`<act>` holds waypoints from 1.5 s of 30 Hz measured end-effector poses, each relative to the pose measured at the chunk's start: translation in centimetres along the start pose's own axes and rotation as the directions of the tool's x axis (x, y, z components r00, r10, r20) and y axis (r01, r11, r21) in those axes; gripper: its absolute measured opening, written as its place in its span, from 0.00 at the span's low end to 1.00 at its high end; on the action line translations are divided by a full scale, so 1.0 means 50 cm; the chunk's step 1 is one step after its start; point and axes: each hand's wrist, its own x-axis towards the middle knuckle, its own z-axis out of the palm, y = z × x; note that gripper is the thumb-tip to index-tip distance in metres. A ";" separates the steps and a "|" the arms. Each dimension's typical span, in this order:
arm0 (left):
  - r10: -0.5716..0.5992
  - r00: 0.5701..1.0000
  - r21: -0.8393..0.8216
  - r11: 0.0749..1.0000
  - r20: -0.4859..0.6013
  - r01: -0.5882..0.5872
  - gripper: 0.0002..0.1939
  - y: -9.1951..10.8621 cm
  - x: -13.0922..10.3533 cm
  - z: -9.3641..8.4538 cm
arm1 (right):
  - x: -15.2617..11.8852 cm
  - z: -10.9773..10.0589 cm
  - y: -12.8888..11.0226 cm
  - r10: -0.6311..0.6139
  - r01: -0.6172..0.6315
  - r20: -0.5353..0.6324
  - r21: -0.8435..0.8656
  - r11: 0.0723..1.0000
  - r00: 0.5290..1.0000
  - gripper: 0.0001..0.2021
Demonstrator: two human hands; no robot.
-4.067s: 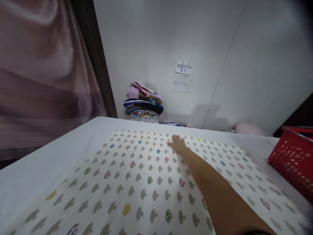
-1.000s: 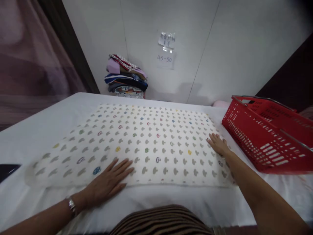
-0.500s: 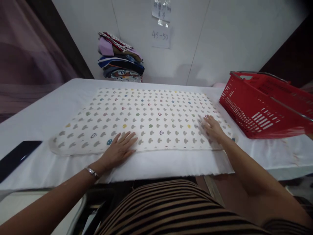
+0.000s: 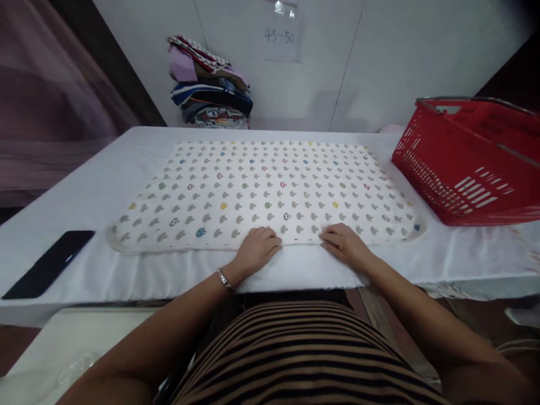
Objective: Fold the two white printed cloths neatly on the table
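Note:
A white blanket (image 4: pixel 253 194) printed with small grey and coloured mushrooms lies spread flat on the white-covered table. Its near edge runs close to my body. My left hand (image 4: pixel 257 247) is at the middle of that edge, fingers curled together on the fabric. A short way to the right, my right hand (image 4: pixel 346 246) has its fingers bent over the same edge. Both hands look closed on the blanket's border, though the thumbs are partly hidden. A silver band circles my left wrist.
A red plastic basket (image 4: pixel 468 163) with metal handles stands on the table at the right. At the left lies a dark phone-like slab (image 4: pixel 50 264). A pile of folded clothes (image 4: pixel 211 84) stands behind the table's far edge, by the wall with a paper sign (image 4: pixel 282 36).
Both hands have moved inward from lying spread on the blanket to its near edge, and their fingers have curled. The blanket still lies flat. The camera view has shifted slightly.

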 end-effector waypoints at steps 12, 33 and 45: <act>-0.052 0.997 0.029 0.998 -0.063 0.054 0.10 0.009 0.007 0.008 | 0.005 0.009 0.003 0.022 -0.022 -0.001 -0.069 0.997 1.000 0.14; 0.220 0.971 0.017 0.976 -0.098 -0.219 0.10 0.094 0.083 0.038 | 0.006 0.019 -0.012 0.030 -0.034 -0.063 -0.064 0.997 0.998 0.13; -0.012 0.982 -0.262 0.964 -0.187 -0.038 0.04 0.102 0.072 0.052 | -0.008 0.015 -0.038 -0.012 0.006 -0.041 -0.122 0.992 0.999 0.15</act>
